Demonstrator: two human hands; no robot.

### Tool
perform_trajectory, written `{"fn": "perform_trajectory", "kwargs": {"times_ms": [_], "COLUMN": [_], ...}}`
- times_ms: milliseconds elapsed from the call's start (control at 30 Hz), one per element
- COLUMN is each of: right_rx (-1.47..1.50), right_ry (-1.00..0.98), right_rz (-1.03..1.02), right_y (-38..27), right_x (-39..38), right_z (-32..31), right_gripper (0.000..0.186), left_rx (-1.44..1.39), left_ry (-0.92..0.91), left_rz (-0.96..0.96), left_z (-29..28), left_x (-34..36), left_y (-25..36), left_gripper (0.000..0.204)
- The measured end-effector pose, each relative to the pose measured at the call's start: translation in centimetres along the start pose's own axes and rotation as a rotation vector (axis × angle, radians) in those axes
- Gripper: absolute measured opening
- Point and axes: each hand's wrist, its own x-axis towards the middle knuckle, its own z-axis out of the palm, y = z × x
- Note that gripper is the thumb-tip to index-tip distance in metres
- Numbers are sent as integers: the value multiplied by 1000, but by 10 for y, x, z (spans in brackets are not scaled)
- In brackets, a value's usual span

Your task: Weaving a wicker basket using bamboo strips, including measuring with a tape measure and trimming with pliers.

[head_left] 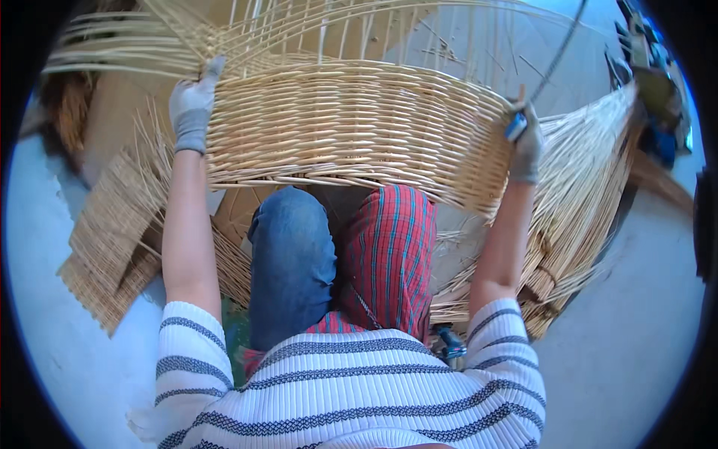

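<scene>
A large, pale woven wicker basket (359, 123) stands across in front of my knees, its curved wall toward me and loose canes rising behind its rim. At its upper left corner my left hand (196, 101), in a white and grey glove, is closed on the rim where several canes gather. My right hand (528, 146), gloved too, is closed at the basket's right end. A small blue object (516, 126) shows in that hand; its kind is unclear. The right hand's fingers are partly hidden and slightly blurred.
Long loose canes (97, 52) fan out at the upper left. A big bundle of canes (583, 187) lies on the right. Flat woven panels (116, 232) rest at the left. Scraps of cane (445, 51) litter the floor behind the basket. A dark cord or rod (561, 56) slants at the upper right.
</scene>
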Motion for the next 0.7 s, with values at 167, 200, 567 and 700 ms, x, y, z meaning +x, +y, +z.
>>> {"fn": "perform_trajectory", "kwargs": {"times_ms": [167,200,567,700], "right_rx": [-36,13,-60,-5], "right_ry": [61,34,-141,-47], "right_rz": [-34,38,-368,-459], "right_y": [-1,-3,-15,-4], "right_x": [-12,-14,-12,-13], "right_z": [1,1,51,55], "right_gripper": [31,31,37,40], "left_rx": [124,87,-55,207], "left_ry": [39,141,-113,-165], "left_rz": [44,123,83,201], "left_z": [-5,-7,-77,-79], "left_x": [-27,-30,-43,-109], "left_y": [1,2,-34,-22], "left_gripper": [89,88,87,91]}}
